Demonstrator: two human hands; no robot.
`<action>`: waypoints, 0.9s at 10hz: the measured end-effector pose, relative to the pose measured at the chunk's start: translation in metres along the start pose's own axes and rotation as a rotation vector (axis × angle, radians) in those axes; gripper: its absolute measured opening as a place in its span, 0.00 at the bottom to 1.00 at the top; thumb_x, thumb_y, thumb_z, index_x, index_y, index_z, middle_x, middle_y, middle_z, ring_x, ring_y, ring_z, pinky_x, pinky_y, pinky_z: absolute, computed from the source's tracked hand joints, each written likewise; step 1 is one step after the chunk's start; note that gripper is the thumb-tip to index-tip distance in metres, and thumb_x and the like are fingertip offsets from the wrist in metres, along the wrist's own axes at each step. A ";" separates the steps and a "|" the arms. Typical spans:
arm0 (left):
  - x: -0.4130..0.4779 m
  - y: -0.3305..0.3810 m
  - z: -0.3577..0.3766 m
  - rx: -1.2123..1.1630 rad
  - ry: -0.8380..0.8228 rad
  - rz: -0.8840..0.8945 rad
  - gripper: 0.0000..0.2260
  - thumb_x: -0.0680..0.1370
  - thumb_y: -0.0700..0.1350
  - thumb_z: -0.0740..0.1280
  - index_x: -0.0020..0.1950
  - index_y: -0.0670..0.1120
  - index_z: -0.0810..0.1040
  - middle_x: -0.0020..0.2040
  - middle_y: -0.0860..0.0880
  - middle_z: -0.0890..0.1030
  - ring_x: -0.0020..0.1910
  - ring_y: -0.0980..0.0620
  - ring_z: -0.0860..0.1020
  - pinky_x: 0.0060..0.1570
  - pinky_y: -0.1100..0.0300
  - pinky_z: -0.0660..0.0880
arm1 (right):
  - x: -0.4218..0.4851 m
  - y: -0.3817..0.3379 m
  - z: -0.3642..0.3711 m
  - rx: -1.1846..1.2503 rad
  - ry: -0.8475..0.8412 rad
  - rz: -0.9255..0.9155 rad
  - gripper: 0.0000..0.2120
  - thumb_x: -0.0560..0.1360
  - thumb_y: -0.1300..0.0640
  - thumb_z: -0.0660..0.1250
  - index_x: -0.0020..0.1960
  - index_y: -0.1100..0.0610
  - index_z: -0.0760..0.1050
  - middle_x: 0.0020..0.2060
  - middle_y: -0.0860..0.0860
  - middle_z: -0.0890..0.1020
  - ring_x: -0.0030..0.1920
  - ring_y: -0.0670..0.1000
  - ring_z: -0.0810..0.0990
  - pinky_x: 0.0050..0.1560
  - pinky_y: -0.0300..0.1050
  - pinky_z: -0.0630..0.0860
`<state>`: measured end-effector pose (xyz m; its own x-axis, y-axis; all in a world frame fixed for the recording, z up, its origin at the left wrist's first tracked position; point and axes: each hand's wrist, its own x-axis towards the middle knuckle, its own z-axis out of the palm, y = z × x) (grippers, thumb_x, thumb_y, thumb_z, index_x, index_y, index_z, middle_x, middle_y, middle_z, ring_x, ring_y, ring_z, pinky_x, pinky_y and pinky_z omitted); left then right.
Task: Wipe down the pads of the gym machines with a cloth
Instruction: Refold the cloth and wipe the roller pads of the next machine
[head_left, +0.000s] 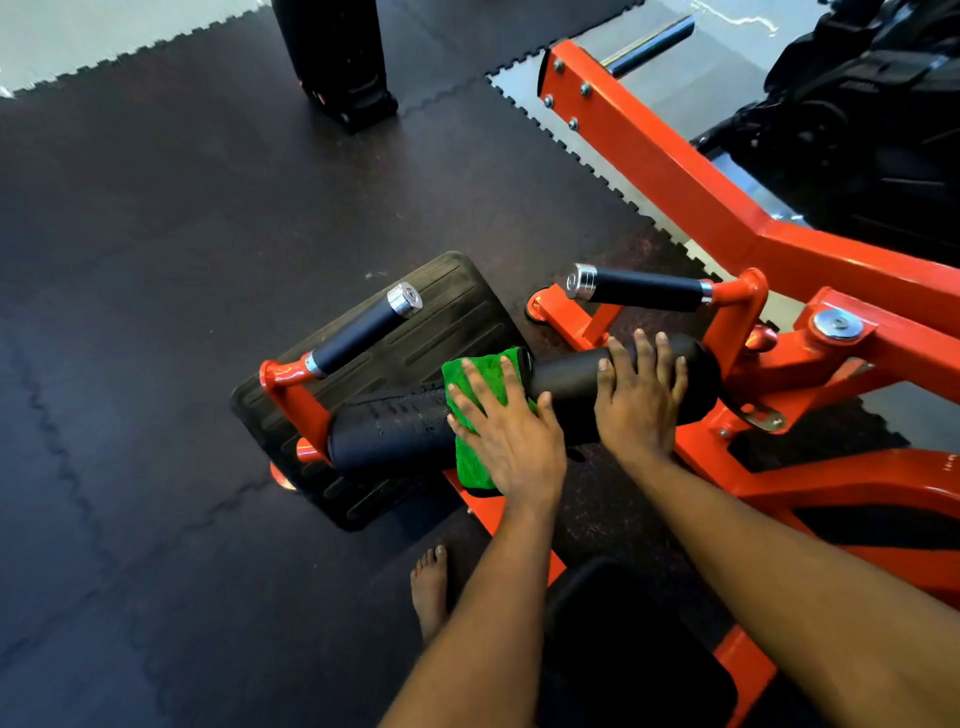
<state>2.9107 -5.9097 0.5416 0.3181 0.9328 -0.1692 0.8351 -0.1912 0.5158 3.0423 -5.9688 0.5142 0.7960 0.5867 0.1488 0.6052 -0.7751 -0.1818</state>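
Head view: left hand (506, 436) lies flat, fingers straight, pressing the green cloth (485, 371) onto the middle of the black roller pad (395, 428) on the orange machine frame (675, 171). Right hand (641, 400) rests open on the pad's right end, apparently steadying it. Wet-looking marks show left of the cloth. Recommended: hold palm pressure even, wrap the cloth over the curve, sweep end to end, and turn the roller so the underside is not missed.

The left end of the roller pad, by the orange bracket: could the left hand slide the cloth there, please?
Probably yes. The left hand lies flat on the green cloth mid-pad, and the roller pad is bare from there to the orange bracket.
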 end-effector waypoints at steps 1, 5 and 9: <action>0.005 -0.012 0.009 0.040 0.053 0.079 0.25 0.80 0.50 0.65 0.77 0.51 0.67 0.78 0.44 0.64 0.75 0.34 0.61 0.70 0.35 0.65 | -0.001 -0.004 -0.001 -0.014 0.034 0.026 0.21 0.83 0.47 0.52 0.71 0.51 0.73 0.74 0.56 0.70 0.79 0.58 0.58 0.77 0.61 0.51; 0.025 -0.108 -0.096 -0.068 0.127 0.042 0.33 0.79 0.50 0.44 0.63 0.20 0.69 0.66 0.18 0.64 0.67 0.31 0.74 0.67 0.37 0.69 | 0.000 -0.010 0.004 -0.013 0.126 0.077 0.19 0.81 0.48 0.56 0.68 0.50 0.75 0.73 0.53 0.72 0.78 0.56 0.60 0.76 0.61 0.54; 0.006 -0.050 -0.012 -0.019 0.118 0.027 0.21 0.80 0.46 0.65 0.73 0.48 0.72 0.76 0.47 0.69 0.74 0.38 0.65 0.67 0.42 0.68 | 0.005 -0.014 0.003 -0.022 0.129 0.085 0.18 0.79 0.47 0.57 0.65 0.50 0.78 0.70 0.53 0.75 0.77 0.56 0.62 0.76 0.59 0.53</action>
<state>2.8658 -5.8913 0.5246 0.2847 0.9570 -0.0557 0.8181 -0.2123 0.5345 3.0379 -5.9547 0.5149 0.8360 0.4845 0.2575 0.5339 -0.8265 -0.1784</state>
